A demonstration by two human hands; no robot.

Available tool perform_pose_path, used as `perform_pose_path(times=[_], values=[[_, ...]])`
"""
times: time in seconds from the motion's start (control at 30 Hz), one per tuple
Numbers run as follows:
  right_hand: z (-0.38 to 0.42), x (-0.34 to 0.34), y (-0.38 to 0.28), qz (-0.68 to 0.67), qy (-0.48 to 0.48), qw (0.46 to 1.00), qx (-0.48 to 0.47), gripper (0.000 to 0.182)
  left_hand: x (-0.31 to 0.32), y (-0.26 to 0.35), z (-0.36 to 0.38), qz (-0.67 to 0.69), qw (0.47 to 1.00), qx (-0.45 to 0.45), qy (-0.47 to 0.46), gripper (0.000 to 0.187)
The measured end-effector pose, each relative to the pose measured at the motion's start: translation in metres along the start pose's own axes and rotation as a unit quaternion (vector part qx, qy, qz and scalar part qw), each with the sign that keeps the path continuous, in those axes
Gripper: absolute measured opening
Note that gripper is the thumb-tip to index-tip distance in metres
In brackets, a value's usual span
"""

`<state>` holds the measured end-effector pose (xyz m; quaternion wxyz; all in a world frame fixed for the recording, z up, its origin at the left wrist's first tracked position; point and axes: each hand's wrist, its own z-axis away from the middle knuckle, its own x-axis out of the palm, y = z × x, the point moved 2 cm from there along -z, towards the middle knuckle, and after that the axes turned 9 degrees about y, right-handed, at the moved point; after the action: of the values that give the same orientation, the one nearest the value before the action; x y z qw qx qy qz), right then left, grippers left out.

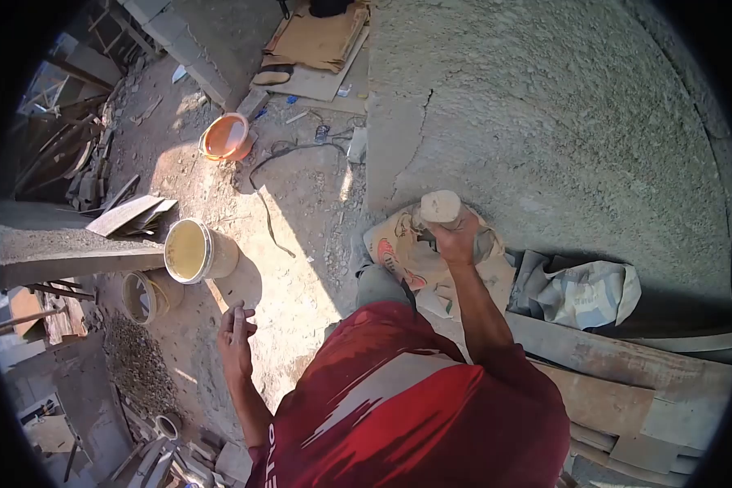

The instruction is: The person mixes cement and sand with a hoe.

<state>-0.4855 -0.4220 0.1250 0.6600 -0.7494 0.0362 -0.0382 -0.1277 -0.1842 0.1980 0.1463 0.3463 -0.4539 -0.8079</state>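
Observation:
My right hand (457, 236) is closed around a dusty, pale tub-like scoop (441, 206) with a rounded flat end facing up. It is over the open mouth of a paper cement bag (394, 248) with red print, standing against the rough grey wall. Grey powder shows inside the bag beside my wrist. My left hand (237, 332) hangs at my side with its fingers loosely apart, holding nothing. Nearest to it on the ground is a large white bucket (224, 256) with yellowish contents.
A smaller bucket (164, 298) stands behind the white one, and an orange bucket (234, 152) sits farther ahead. A dark cable (262, 199) crosses the dirt floor. Right of the bag lie a crumpled white sack (598, 294) and long boards (618, 350). Gravel (138, 358) is heaped at left.

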Motion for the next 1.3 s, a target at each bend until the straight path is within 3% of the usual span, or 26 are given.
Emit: perform_pose_path(times=[0.1, 0.17, 0.23, 0.3, 0.33, 0.37, 0.4, 0.43, 0.47, 0.63, 0.7, 0.73, 0.77, 0.83, 0.9, 0.97, 1.07, 1.13, 1.17, 1.2, 1.23, 1.27, 1.3], values=[[0.004, -0.039, -0.026, -0.111, 0.133, 0.984, 0.029, 0.019, -0.054, -0.179, 0.039, 0.028, 0.965, -0.214, 0.15, 0.054], [0.001, -0.06, -0.039, -0.159, 0.134, 0.978, 0.024, 0.017, -0.068, -0.265, 0.103, 0.132, 0.886, -0.375, 0.239, 0.056], [0.0, -0.078, -0.052, -0.183, 0.188, 0.965, -0.003, 0.015, -0.071, -0.357, 0.173, 0.157, 0.84, -0.43, 0.291, 0.055], [-0.002, -0.089, -0.066, -0.185, 0.191, 0.964, -0.008, 0.017, -0.067, -0.419, 0.246, 0.144, 0.803, -0.511, 0.27, 0.055], [-0.003, -0.093, -0.074, -0.194, 0.211, 0.958, -0.015, 0.019, -0.061, -0.429, 0.284, -0.027, 0.934, -0.309, 0.177, 0.052], [-0.003, -0.097, -0.083, -0.194, 0.207, 0.959, -0.017, 0.019, -0.051, -0.445, 0.334, -0.198, 0.975, -0.075, 0.067, 0.05], [-0.004, -0.1, -0.093, -0.197, 0.207, 0.958, -0.021, 0.02, -0.055, -0.553, 0.368, -0.193, 0.976, -0.075, 0.071, 0.05], [-0.007, -0.104, -0.102, -0.199, 0.207, 0.957, -0.025, 0.02, -0.026, -0.59, 0.375, -0.439, 0.898, 0.015, -0.006, 0.043], [-0.01, -0.108, -0.108, -0.202, 0.201, 0.958, -0.029, 0.02, -0.014, -0.594, 0.377, -0.434, 0.901, 0.014, 0.0, 0.043], [-0.019, -0.114, -0.131, -0.174, 0.181, 0.967, -0.034, 0.023, 0.068, -0.59, 0.373, -0.308, 0.936, -0.169, -0.014, 0.038], [-0.021, -0.118, -0.136, -0.172, 0.152, 0.973, -0.028, 0.023, 0.084, -0.543, 0.364, -0.408, 0.912, 0.035, -0.025, 0.033], [-0.023, -0.122, -0.139, -0.168, 0.134, 0.976, -0.028, 0.024, 0.088, -0.469, 0.366, -0.407, 0.913, 0.023, -0.023, 0.033], [-0.023, -0.128, -0.143, -0.165, 0.128, 0.978, -0.021, 0.024, 0.081, -0.369, 0.342, -0.101, 0.939, -0.274, 0.18, 0.029], [-0.028, -0.137, -0.15, -0.175, 0.129, 0.976, -0.017, 0.026, 0.094, -0.384, 0.335, -0.072, 0.978, -0.17, 0.096, 0.03], [-0.028, -0.143, -0.163, -0.174, 0.139, 0.975, -0.004, 0.025, 0.104, -0.361, 0.331, 0.021, 0.939, -0.322, 0.117, 0.036], [-0.031, -0.155, -0.174, -0.166, 0.133, 0.977, 0.009, 0.025, 0.107, -0.355, 0.329, -0.025, 0.953, -0.272, 0.129, 0.036], [-0.039, -0.155, -0.187, -0.164, 0.11, 0.98, 0.006, 0.031, 0.11, -0.362, 0.338, -0.058, 0.945, -0.266, 0.184, 0.04], [-0.04, -0.148, -0.199, -0.157, 0.114, 0.98, 0.032, 0.033, 0.122, -0.387, 0.359, -0.068, 0.92, -0.311, 0.228, 0.044], [-0.049, -0.153, -0.201, -0.141, 0.081, 0.987, 0.008, 0.031, 0.125, -0.362, 0.37, -0.072, 0.918, -0.313, 0.23, 0.044], [-0.057, -0.155, -0.203, -0.148, 0.057, 0.987, 0.002, 0.028, 0.139, -0.377, 0.385, -0.094, 0.919, -0.243, 0.295, 0.04], [-0.065, -0.155, -0.207, -0.11, 0.042, 0.992, -0.041, 0.026, 0.146, -0.366, 0.397, -0.107, 0.91, -0.273, 0.294, 0.041], [-0.075, -0.156, -0.21, -0.099, 0.039, 0.994, -0.026, 0.034, 0.156, -0.367, 0.41, -0.105, 0.9, -0.296, 0.301, 0.042], [-0.137, -0.17, -0.188, -0.123, 0.055, 0.991, -0.024, 0.029, 0.168, -0.374, 0.423, -0.102, 0.897, -0.308, 0.3, 0.043]])
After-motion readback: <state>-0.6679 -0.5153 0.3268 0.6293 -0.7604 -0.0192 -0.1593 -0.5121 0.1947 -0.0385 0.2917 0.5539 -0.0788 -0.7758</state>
